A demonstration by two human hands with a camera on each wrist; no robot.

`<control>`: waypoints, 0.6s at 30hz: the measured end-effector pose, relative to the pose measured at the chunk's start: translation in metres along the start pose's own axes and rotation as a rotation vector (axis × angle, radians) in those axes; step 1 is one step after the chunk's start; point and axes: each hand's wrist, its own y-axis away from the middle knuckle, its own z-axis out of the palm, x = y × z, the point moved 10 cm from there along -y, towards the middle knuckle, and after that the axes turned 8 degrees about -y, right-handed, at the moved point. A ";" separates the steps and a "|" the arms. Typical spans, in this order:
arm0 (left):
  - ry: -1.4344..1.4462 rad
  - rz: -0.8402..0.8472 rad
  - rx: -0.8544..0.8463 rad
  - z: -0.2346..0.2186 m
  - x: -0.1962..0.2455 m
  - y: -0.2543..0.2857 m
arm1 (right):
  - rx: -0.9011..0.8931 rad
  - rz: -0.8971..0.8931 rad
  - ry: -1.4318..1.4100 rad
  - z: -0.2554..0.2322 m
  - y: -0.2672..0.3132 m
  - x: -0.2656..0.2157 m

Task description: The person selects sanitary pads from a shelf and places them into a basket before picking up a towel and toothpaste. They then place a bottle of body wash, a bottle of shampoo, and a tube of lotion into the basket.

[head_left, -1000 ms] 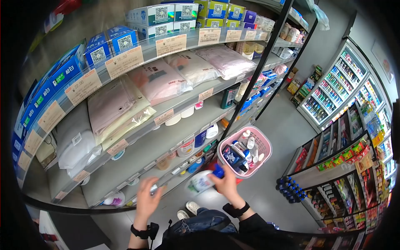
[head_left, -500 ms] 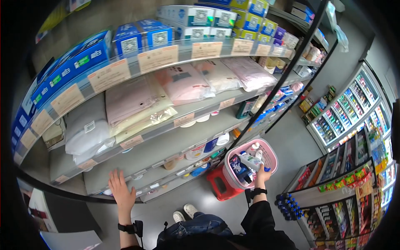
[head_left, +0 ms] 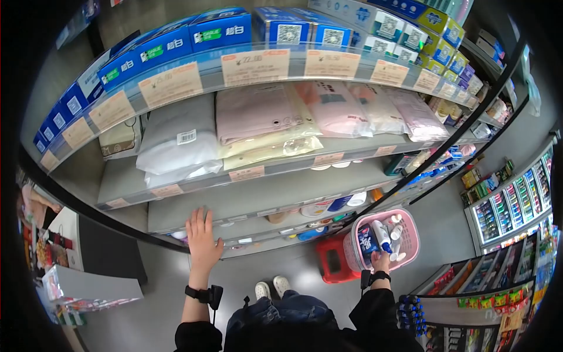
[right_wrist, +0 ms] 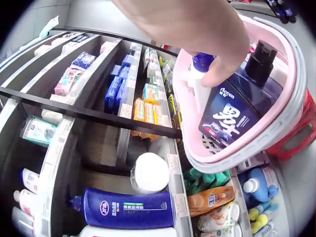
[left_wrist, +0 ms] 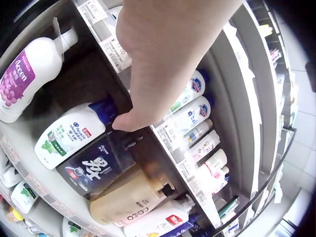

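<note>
In the head view my right hand (head_left: 381, 263) reaches into a pink basket (head_left: 415, 237) and grips a white shampoo bottle (head_left: 381, 236) by its blue cap. The right wrist view shows the thumb against the cap, beside a navy pump bottle (right_wrist: 232, 111) in the basket; the other fingers are hidden. My left hand (head_left: 203, 243) is at the lower shelf's front edge, fingers spread and holding nothing. Under it in the left wrist view lies a white, blue-capped shampoo bottle (left_wrist: 71, 136), close to the thumb, with a dark bottle (left_wrist: 96, 168) beside it.
The basket stands on a red stand (head_left: 334, 261) on the floor. Bagged clothes (head_left: 258, 117) and blue boxes (head_left: 220, 30) fill the shelves above. A black shelf post (head_left: 437, 154) runs near the basket. A counter (head_left: 108, 240) stands at left, snack racks (head_left: 498, 302) at right.
My right hand has carried the shampoo bottle rightward from in front of the shelf into the basket. My left hand has opened out at the shelf edge. The head view has turned left.
</note>
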 end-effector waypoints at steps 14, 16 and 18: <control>-0.039 -0.070 0.004 0.008 -0.003 0.002 | -0.937 -0.862 0.729 0.232 0.353 0.057; -0.036 -0.078 0.007 0.007 -0.005 0.002 | -1.162 -1.091 0.753 0.269 0.431 0.065; -0.053 -0.071 0.006 0.009 -0.006 0.002 | -1.383 -1.305 0.673 0.299 0.509 0.072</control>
